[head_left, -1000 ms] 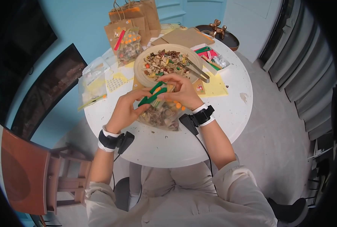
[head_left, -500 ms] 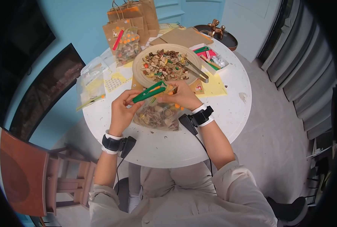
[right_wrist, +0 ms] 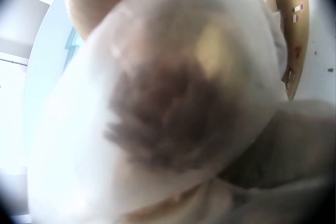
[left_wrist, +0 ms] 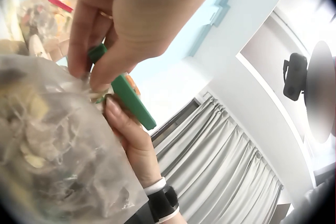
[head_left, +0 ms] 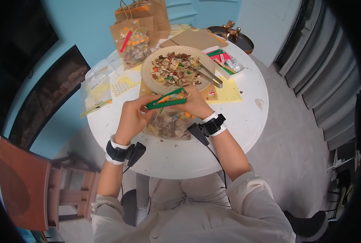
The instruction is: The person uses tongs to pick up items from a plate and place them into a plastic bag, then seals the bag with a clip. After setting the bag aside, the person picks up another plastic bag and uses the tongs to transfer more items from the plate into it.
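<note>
A green clip (head_left: 166, 104), its two arms spread apart at the right end, lies across the top of a clear bag (head_left: 168, 126) of dried pieces. The left hand (head_left: 132, 117) pinches the clip's left end between thumb and fingers. At the bag's gathered top, the right hand (head_left: 196, 103) pinches the bag near the clip's right end. In the left wrist view the green clip (left_wrist: 132, 100) shows between the two hands, beside the bulging bag (left_wrist: 58, 150). The bag (right_wrist: 173, 108) fills most of the right wrist view, blurred, and hides the right fingertips.
Behind the hands sits a round plate (head_left: 148, 83) of dried pieces with metal tongs (head_left: 209, 76). A white box (head_left: 239, 72) of clips stands right of it. Paper bags (head_left: 158, 20) and a filled bag (head_left: 136, 50) are at the back, a flat clear bag (head_left: 95, 91) at left.
The clip has turned from a steep slant to nearly level, and its arms are spread wider at the right end. The left hand has shifted its grip to the clip's left end.
</note>
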A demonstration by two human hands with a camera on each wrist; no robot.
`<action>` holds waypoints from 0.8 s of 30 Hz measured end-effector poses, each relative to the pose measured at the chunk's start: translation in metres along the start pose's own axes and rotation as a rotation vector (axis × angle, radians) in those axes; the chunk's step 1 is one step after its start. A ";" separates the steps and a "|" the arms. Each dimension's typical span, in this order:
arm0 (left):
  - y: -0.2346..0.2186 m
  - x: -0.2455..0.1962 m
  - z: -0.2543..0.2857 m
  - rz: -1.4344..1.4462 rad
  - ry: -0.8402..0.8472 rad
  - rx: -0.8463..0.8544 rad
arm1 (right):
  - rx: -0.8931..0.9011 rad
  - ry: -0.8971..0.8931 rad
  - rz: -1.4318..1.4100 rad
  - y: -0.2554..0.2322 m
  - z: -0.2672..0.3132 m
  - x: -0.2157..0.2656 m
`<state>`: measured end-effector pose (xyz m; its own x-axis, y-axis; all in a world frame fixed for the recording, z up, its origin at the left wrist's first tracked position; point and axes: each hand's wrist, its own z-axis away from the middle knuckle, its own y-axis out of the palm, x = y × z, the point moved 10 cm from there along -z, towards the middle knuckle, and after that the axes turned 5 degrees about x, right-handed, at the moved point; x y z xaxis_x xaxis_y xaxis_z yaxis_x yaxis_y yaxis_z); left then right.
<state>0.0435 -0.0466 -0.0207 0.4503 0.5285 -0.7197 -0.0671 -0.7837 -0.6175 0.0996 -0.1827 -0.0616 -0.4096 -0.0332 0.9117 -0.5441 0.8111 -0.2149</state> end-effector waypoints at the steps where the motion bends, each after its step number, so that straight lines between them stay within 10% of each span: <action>1: 0.001 -0.002 0.000 -0.023 0.012 0.001 | -0.024 -0.019 0.018 -0.003 0.000 0.004; 15: 0.004 0.009 0.003 0.039 -0.017 -0.200 | -0.151 0.013 0.096 -0.007 0.000 0.004; 24: 0.008 0.040 0.012 0.323 -0.107 -0.253 | -0.025 0.017 -0.408 -0.005 0.000 0.008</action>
<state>0.0504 -0.0280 -0.0581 0.3462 0.2631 -0.9005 0.0369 -0.9629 -0.2672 0.0991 -0.1864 -0.0535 -0.1518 -0.3453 0.9261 -0.6409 0.7477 0.1738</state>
